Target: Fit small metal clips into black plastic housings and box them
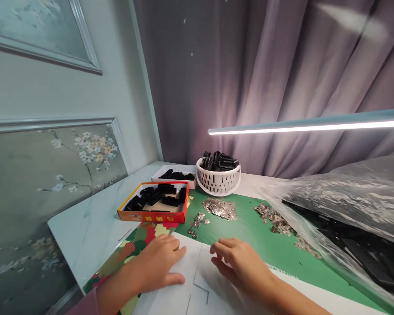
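Head view, white sheet: flat white sheet (189,273) with thin dark lines, one bending in a step, on the bench (92,236) at the near edge of view; landmark for the rest. Cannot tell if the lines are seams, slots or print.
Left hand: left hand (160,264) on the sheet's left part, palm down, thumb and fingers apart, nothing in grip visible.
Right hand: right hand (238,264) over the sheet's right part, fingers curled, thumb tip near the index finger. Cannot tell if anything small is pinched.
Mat: green mat (249,227) with white lettering, beyond and right of the sheet; multicoloured patterned area (131,247) to the sheet's left.
Metal bits: loose scatter of small silvery metal pieces (198,221) just past the sheet; denser heap (219,209) behind it; elongated heap (277,221) farther right, beside the bag.
Boxes: red-and-yellow shallow cardboard box (154,216) with black plastic parts, beyond the sheet to the left; white shallow box (192,183) with more black parts behind that.
Basket: round white perforated plastic basket (218,183), heaped with black parts, straight beyond the sheet.
Bag: large clear plastic bag (344,192) with black parts, right of the sheet.
Lamp: lit white tube lamp (308,127), above and beyond the sheet.
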A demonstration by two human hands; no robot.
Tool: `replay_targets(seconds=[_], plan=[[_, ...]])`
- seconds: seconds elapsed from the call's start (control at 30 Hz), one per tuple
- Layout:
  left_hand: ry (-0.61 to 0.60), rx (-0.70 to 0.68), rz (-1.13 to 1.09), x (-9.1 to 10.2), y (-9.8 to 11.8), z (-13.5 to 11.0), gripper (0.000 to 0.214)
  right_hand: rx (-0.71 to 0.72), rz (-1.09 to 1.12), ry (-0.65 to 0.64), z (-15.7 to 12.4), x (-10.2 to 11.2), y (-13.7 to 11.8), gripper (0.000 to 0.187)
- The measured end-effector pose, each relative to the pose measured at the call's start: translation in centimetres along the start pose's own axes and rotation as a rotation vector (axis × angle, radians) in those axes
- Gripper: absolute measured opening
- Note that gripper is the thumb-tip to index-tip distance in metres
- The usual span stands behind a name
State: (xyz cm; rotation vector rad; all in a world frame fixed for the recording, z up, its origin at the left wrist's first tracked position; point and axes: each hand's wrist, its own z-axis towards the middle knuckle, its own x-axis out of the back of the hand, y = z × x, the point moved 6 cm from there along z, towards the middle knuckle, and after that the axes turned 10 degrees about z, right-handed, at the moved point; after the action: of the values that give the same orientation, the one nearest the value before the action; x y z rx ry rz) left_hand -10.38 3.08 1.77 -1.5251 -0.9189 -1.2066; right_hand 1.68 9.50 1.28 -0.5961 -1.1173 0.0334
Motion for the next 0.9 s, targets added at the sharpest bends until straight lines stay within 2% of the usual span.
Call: replay_targets(seconds=[0.17,0.3,0.4,0.5,0.63,0.7,0.83,0.9], plan=[[-0.017,-0.014,-0.079,-0.4,0.3,-2.1,0.040,-0.043,-0.056,-0.055,2.5,-2.1,0.7,0.028],[-0.017,-0.039,-0.184,-0.9,0.0,-3.2,0.046,-0.006,-0.100,-0.128,3.0,-2.9,0.2,0.037],[-0.011,-0.091,-0.199,-1.1,-0.1,-3.5,0.047,0.012,-0.134,-0.191,3.2,-3.1,-0.1,0.037],[-0.052,-0.126,-0.206,-1.2,0.0,-3.5,0.050,-0.033,-0.194,-0.226,3.8,-3.0,0.8,0.037],[-0.109,-0.099,-0.211,-1.4,-0.4,-3.5,0.047,-0.113,-0.279,-0.205,5.3,-2.2,2.4,0.030],[-0.090,-0.085,-0.221,-1.7,-0.7,-3.4,0.045,-0.119,-0.303,-0.195,5.8,-1.8,2.3,0.027],[0.031,-0.164,-0.173,-2.8,-0.4,-2.3,0.052,-0.014,-0.297,-0.223,5.3,-2.9,0.4,0.026],[0.096,-0.148,-0.084,-3.5,-0.5,-1.5,0.036,0.141,-0.279,-0.223,4.2,-4.3,-0.6,0.027]])
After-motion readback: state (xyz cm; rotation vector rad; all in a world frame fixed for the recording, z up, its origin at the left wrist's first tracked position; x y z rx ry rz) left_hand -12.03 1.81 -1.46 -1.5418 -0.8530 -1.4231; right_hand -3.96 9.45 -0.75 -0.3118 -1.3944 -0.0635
